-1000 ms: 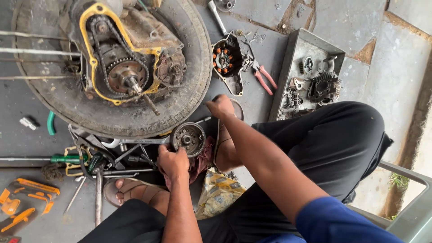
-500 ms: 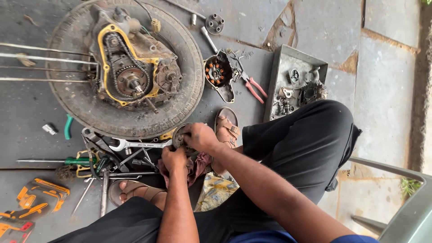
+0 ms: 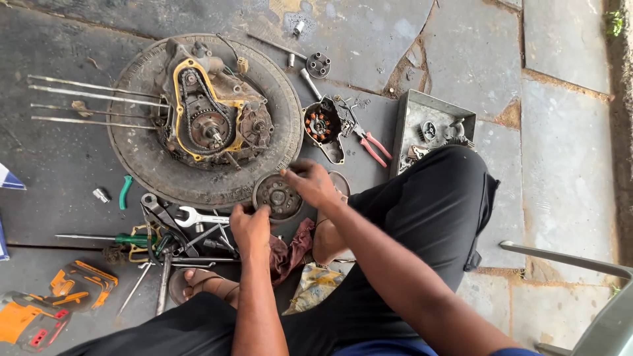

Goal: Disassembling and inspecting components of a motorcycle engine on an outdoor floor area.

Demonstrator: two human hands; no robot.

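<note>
The person is sitting low on a floor of large grey stone slabs (image 3: 461,59), cracked and patched at the joints, with a darker oily stretch on the left where the work is lying. Both hands are holding a round metal rotor (image 3: 277,196) just above the floor, near the tyre's edge and between the person's knees. The left hand (image 3: 249,227) is gripping its lower rim, fingers curled and pressed against it. The right hand (image 3: 310,183) is pinching the upper right rim, fingers bent and slightly spread over the edge.

A tyre (image 3: 142,158) is lying flat on the dark patch, carrying an engine case (image 3: 211,118) with a yellow gasket line and a chain. Long rods (image 3: 92,102) are sticking out to its left. A stator cover (image 3: 323,128) and red pliers (image 3: 372,146) are lying right of the tyre, beside a grey metal tray (image 3: 405,115) with small parts. Spanners (image 3: 198,217) and a green screwdriver (image 3: 125,238) are crowding the floor below the tyre, just beside the left hand. A red rag (image 3: 290,250) is lying under the wrists. An orange tool case (image 3: 46,306) is sitting at the lower left, and a chair leg (image 3: 567,260) is showing at the right.
</note>
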